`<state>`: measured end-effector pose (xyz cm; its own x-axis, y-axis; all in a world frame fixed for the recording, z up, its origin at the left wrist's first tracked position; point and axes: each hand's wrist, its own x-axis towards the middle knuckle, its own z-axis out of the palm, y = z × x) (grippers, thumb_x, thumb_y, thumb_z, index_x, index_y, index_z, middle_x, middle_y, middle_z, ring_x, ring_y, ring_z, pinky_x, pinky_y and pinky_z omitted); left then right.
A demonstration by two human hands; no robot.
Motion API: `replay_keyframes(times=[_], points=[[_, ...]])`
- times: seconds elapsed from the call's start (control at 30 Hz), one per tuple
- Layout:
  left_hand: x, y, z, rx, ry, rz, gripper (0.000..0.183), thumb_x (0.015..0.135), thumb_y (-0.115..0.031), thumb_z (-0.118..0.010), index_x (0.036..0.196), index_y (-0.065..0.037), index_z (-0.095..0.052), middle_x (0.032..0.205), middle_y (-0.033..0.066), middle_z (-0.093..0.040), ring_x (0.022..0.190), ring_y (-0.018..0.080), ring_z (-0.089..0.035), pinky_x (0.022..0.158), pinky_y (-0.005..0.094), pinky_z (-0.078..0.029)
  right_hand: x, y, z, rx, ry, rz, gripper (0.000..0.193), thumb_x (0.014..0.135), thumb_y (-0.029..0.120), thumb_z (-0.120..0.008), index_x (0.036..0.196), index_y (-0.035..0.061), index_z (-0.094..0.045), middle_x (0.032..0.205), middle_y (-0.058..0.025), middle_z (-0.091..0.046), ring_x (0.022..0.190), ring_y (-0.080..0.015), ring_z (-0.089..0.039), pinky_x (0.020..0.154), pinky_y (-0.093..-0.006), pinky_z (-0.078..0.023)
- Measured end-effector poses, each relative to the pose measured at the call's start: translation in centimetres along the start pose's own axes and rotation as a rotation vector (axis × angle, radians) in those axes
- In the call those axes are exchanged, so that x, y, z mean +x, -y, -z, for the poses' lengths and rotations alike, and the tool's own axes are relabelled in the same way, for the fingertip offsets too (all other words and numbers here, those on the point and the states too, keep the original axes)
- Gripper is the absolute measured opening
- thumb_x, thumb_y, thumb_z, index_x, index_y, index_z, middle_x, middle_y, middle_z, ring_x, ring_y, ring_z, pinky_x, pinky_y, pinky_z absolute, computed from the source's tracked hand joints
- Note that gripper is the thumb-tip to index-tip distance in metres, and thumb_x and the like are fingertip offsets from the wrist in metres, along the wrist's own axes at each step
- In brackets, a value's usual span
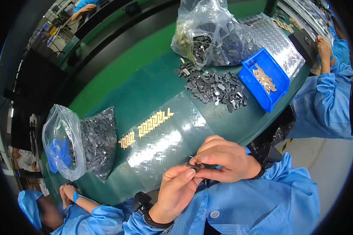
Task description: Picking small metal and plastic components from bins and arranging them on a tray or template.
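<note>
Small dark part (193, 167), pinched by the fingers (183, 178) of the left hand (177, 192); the right hand (229, 161) meets it, its exact grip unclear. Ahead-left of the fingers, tan pieces (156, 122) on a clear sheet (185, 111); farther ahead, heaped dark parts (216, 89) on the tabletop (145, 84).

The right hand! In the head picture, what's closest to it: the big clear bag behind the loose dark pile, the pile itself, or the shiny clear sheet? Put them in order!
From the right hand:
1. Shiny clear sheet, just ahead and to the left.
2. Loose dark pile, farther ahead.
3. Big clear bag, behind the pile.
</note>
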<state>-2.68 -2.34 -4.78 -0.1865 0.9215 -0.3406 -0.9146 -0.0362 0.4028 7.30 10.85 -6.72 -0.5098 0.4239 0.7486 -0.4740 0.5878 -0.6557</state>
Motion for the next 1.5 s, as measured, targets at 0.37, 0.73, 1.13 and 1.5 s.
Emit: replay_keyframes(times=[0.37, 0.73, 1.13, 1.5], points=[[-0.2, -0.5, 0.0, 0.22, -0.014, -0.071, 0.031, 0.083, 0.007, -0.052, 0.114, 0.004, -0.051, 0.108, 0.019, -0.059, 0.094, 0.0222, -0.061, 0.079, 0.034, -0.051, -0.1, 0.1, 1.6, 0.104, 0.241, -0.222, 0.05, 0.073, 0.007, -0.072, 0.117, -0.0007, -0.049, 0.09, -0.0074, -0.067, 0.086, -0.0237, -0.059, 0.074, -0.0321, -0.046], [-0.4, 0.2, 0.6, 0.43, -0.05, -0.309, 0.034, 0.083, 0.009, -0.053, 0.116, 0.004, -0.052, 0.111, 0.0229, -0.057, 0.092, 0.0261, -0.061, 0.078, 0.0363, -0.053, -0.4, 0.3, 0.6, 0.089, 0.177, -0.235, 0.04, 0.075, 0.005, -0.068, 0.112, 0.0005, -0.053, 0.096, -0.0103, -0.064, 0.087, -0.024, -0.058, 0.076, -0.0325, -0.047], [0.1, 0.5, 0.9, 0.502, -0.251, -0.457, 0.023, 0.08, 0.007, -0.058, 0.103, 0.005, -0.06, 0.097, 0.0189, -0.063, 0.078, 0.0228, -0.064, 0.071, 0.0329, -0.054, -1.5, 0.8, -1.6, 0.661, -0.157, -0.664, 0.012, 0.081, -0.005, -0.057, 0.092, -0.0009, -0.055, 0.106, -0.017, -0.054, 0.094, -0.0181, -0.055, 0.082, -0.0307, -0.045], [0.3, 0.7, 1.1, 0.376, -0.087, -0.323, 0.027, 0.083, 0.006, -0.055, 0.11, 0.004, -0.057, 0.093, 0.0184, -0.064, 0.077, 0.0212, -0.063, 0.067, 0.0306, -0.053, -1.6, 0.9, -1.5, 0.756, -0.158, -0.719, 0.008, 0.082, -0.004, -0.057, 0.09, -0.0033, -0.055, 0.101, -0.0133, -0.051, 0.087, -0.0154, -0.056, 0.074, -0.0267, -0.049]])
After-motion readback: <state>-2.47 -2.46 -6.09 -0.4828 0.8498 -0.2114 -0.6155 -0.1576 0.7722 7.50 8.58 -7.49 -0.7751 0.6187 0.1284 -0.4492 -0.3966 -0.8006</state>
